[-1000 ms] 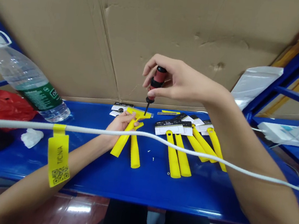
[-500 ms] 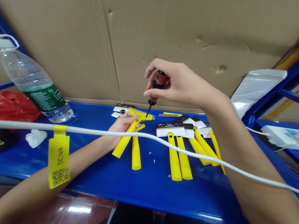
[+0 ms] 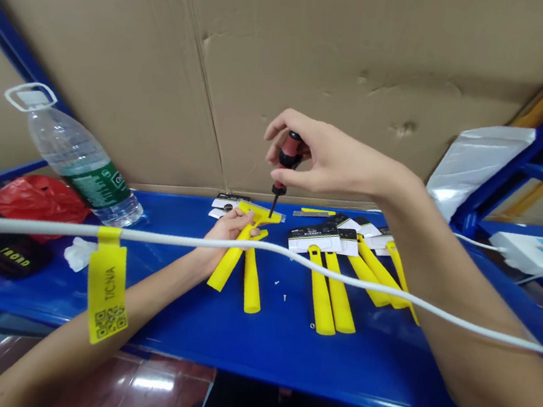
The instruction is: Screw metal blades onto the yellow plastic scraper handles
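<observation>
The right hand (image 3: 328,161) is closed around the red-and-black grip of a small screwdriver (image 3: 285,165), held upright with its tip set down on the head of a yellow plastic scraper (image 3: 240,246) near the back of the blue bench (image 3: 232,339). The left hand (image 3: 227,231) is curled over that scraper's neck, pinning it flat to the bench beside a second yellow handle (image 3: 251,281). The scraper looks like light, stiff moulded plastic, smooth enough to skate on the painted surface, so the neck just under the head seems the sound place to hold it; the screwdriver's ribbed grip should turn well between fingertips. Tiny loose screws (image 3: 284,297) lie just right of the handles (easily lost, I would judge). More finished scrapers (image 3: 335,286) with black-and-white card sleeves lie further right; their print is too small to read. A white cable (image 3: 342,277) crosses in front, carrying a yellow tag (image 3: 107,295) reading "TICNIA" above a QR code. A green-labelled water bottle (image 3: 84,167) lies at left.
</observation>
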### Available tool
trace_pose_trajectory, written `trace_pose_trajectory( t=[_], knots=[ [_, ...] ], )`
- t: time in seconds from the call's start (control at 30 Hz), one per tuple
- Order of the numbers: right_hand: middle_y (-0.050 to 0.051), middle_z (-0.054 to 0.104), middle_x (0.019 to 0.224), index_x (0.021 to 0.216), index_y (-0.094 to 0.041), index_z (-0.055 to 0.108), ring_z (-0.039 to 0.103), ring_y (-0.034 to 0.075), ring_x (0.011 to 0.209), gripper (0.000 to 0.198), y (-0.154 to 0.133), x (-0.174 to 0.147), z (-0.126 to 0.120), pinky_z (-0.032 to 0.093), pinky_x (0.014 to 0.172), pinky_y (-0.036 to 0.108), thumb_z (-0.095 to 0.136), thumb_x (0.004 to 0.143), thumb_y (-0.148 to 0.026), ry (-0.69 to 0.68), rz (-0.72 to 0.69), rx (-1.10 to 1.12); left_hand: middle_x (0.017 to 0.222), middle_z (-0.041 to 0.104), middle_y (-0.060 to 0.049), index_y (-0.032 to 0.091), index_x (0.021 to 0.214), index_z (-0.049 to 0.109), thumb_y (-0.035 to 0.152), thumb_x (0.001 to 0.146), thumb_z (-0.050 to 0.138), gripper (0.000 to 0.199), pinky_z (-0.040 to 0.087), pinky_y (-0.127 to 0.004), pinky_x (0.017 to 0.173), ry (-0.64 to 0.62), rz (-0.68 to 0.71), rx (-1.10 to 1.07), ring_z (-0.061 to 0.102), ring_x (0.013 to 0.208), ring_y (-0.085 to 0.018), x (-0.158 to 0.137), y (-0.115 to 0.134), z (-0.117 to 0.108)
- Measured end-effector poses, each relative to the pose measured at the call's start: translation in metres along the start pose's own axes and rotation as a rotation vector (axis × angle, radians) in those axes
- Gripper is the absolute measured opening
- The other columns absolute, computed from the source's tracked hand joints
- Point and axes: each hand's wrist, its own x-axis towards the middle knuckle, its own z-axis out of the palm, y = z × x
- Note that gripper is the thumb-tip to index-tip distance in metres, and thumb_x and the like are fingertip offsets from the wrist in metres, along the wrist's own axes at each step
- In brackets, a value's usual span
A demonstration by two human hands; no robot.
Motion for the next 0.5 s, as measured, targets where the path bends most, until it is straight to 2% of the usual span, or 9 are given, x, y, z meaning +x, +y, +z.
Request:
trace_pose_trajectory(
  t=[0.13, 0.23, 0.33, 0.5],
  knots=[
    [0.004, 0.079, 0.107, 0.112, -0.03, 0.071, 0.071, 0.029, 0.102, 0.036, -0.0011, -0.0002, -0.0017, 0.061, 0.08, 0.04, 0.095, 0.084, -0.032, -0.082, -0.006, 0.087, 0.082, 0.067, -0.001, 0.02, 0.094, 0.057, 0.011, 0.102, 0.076, 0.023, 0.045, -0.016, 0.041, -0.013, -0.05, 0.019, 0.067, 0.06, -0.012, 0.0016, 0.0028, -0.0037],
    [0.003, 0.08, 0.102, 0.11, -0.031, 0.071, 0.07, 0.028, 0.098, 0.031, -0.0024, 0.0012, -0.0007, 0.06, 0.08, 0.041, 0.093, 0.088, -0.033, -0.056, 0.009, 0.02, 0.077, 0.065, -0.001, 0.019, 0.097, 0.058, 0.013, 0.104, 0.073, 0.017, 0.046, -0.016, 0.042, -0.007, -0.073, 0.032, 0.062, 0.054, -0.011, 0.0002, 0.007, -0.004],
    [0.002, 0.08, 0.095, 0.115, -0.032, 0.07, 0.069, 0.028, 0.095, 0.034, -0.0028, 0.0019, 0.0001, 0.059, 0.079, 0.042, 0.093, 0.089, -0.035, -0.006, 0.038, -0.053, 0.076, 0.065, 0.0, 0.02, 0.096, 0.057, 0.011, 0.1, 0.073, 0.019, 0.047, -0.017, 0.043, -0.018, -0.09, 0.035, 0.059, 0.05, -0.01, -0.002, 0.0088, -0.0022],
    [0.003, 0.083, 0.113, 0.116, -0.03, 0.071, 0.071, 0.027, 0.1, 0.043, 0.0008, 0.0004, -0.0024, 0.06, 0.08, 0.041, 0.098, 0.081, -0.028, -0.088, 0.028, 0.009, 0.072, 0.066, -0.001, 0.017, 0.098, 0.061, 0.008, 0.096, 0.072, 0.014, 0.048, -0.019, 0.044, 0.01, -0.168, 0.039, 0.056, 0.047, -0.01, 0.0029, 0.0075, -0.0065]
  ],
)
